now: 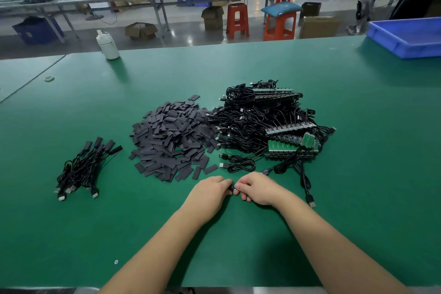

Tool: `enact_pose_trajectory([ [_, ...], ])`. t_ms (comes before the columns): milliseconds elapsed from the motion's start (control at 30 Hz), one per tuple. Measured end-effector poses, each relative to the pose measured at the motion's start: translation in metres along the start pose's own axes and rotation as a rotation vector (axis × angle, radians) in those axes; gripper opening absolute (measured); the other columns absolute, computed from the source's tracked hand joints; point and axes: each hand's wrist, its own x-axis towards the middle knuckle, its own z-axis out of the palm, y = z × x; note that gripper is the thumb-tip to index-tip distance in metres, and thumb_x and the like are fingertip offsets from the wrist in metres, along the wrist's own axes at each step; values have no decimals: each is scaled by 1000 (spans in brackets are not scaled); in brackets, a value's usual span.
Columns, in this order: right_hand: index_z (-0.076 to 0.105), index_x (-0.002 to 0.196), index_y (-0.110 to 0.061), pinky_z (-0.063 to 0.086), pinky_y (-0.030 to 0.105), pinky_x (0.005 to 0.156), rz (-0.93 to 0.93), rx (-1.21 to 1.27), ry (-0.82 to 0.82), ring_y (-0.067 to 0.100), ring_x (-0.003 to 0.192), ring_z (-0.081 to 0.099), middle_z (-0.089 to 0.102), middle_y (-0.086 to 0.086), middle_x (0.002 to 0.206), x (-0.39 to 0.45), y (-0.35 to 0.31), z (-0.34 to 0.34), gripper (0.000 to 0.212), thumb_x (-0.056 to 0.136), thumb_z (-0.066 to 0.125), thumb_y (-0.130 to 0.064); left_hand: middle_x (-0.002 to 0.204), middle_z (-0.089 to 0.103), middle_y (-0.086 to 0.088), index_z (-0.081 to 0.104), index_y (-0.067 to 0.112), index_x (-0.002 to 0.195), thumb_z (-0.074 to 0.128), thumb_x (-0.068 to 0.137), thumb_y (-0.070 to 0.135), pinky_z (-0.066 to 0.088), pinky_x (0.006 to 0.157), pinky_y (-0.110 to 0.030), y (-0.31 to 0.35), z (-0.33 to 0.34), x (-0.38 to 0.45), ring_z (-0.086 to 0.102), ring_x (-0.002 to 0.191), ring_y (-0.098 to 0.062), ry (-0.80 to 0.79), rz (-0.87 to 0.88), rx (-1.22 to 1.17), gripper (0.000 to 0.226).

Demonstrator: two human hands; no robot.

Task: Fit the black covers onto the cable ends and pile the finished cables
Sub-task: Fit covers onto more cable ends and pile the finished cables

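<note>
While a heap of flat black covers [170, 138] waits at the middle of the green work mat [346, 107], a person brings both hands together at the near edge of the supplies. Seen from the head camera, the left hand [210, 192] and the right hand [256, 188] meet fingertip to fingertip, each with fingers curled and pinching a small dark piece between them, most likely a cover being slid onto a cable end; the piece itself is almost wholly hidden. A black cable [303, 176] trails from the right hand out toward its USB plug [311, 201], lying slack so the end can be turned freely.

The tangle of unfinished cables [262, 119], their green circuit boards [290, 144] still bare, sits just right of the covers, both within easy reach. The finished cables [86, 167] lie well apart on the left, covered ends fanned one way, apparently kept separate to avoid mixing. A white bottle [107, 45] and a blue bin [405, 36] stand at the far edge.
</note>
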Motion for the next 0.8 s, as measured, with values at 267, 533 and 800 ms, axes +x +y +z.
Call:
enact_pose_trajectory([
  [267, 70, 82, -30, 54, 35, 84, -11, 31, -4, 4, 65, 60, 66, -10, 68, 0, 4, -1, 28, 102, 51, -36, 103, 66, -2, 63, 20, 120, 45, 103, 34, 45, 81, -32, 2, 2, 0, 60, 97, -23, 16, -1, -15, 29],
  [533, 68, 86, -25, 48, 23, 72, -23, 200, -11, 6, 64, 56, 63, -9, 71, -6, 2, -2, 25, 102, 49, -28, 101, 70, -5, 71, 13, 111, 57, 99, 28, 47, 87, -33, 8, 0, -2, 63, 94, -21, 114, -90, -254, 24],
  [800, 70, 78, -33, 36, 27, 58, 15, 7, 35, 10, 56, 44, 51, -9, 58, -7, -2, -1, 25, 93, 51, -37, 96, 71, -3, 72, 13, 106, 61, 96, 24, 50, 82, -34, 7, 6, -10, 64, 89, -22, 206, -39, -278, 18],
])
